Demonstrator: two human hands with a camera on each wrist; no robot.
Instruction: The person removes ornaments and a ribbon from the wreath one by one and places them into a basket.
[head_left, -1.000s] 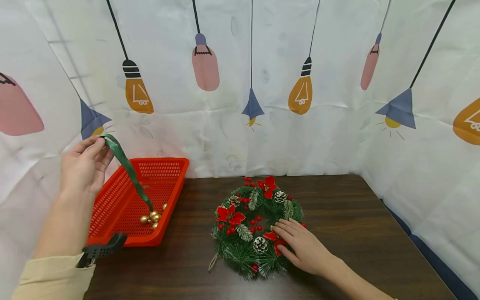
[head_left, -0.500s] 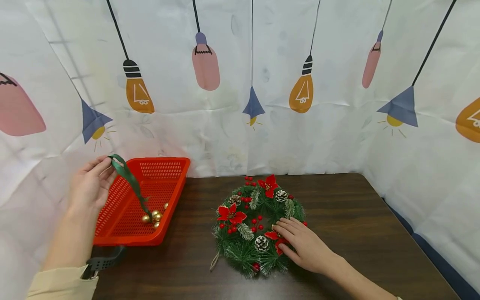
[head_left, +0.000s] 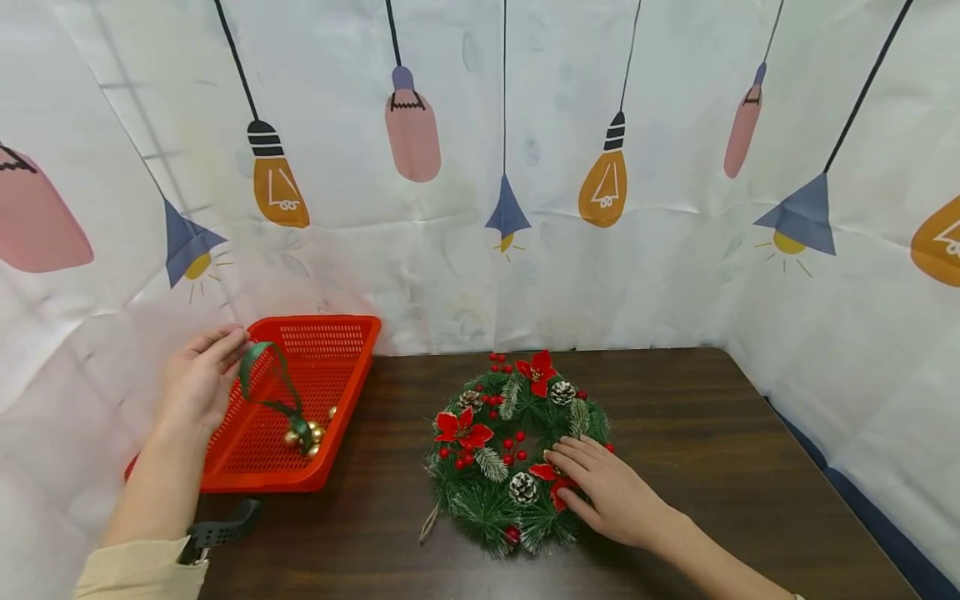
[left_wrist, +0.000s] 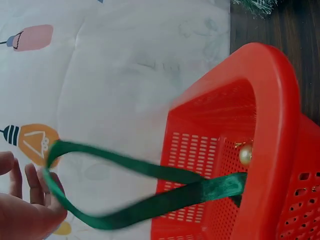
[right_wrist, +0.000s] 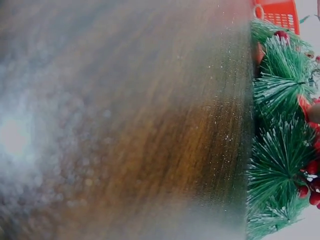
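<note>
A green ribbon (left_wrist: 135, 212) hangs in a loop by my left hand (head_left: 197, 383), its lower end inside the red plastic basket (head_left: 255, 482). In the left wrist view the loop passes in front of loosely spread fingers, which do not pinch it. Several small gold balls (head_left: 315, 434) lie in the basket beneath the ribbon. My right hand (head_left: 611, 493) rests flat on the right side of a green Christmas wreath (head_left: 480, 507), over a red poinsettia. More red flowers, pinecones (head_left: 522, 487) and red berries decorate the wreath.
Both the wreath and the basket are on a dark wooden table (head_left: 675, 417). Behind it hangs a white curtain (head_left: 450, 275) printed with lamps. A twine loop (head_left: 428, 525) sticks out at the wreath's lower left.
My left hand has moved down and to the right, over the basket's left side. The ribbon it pinched has come loose and is dropping in a loop. My right hand stays on the wreath.
</note>
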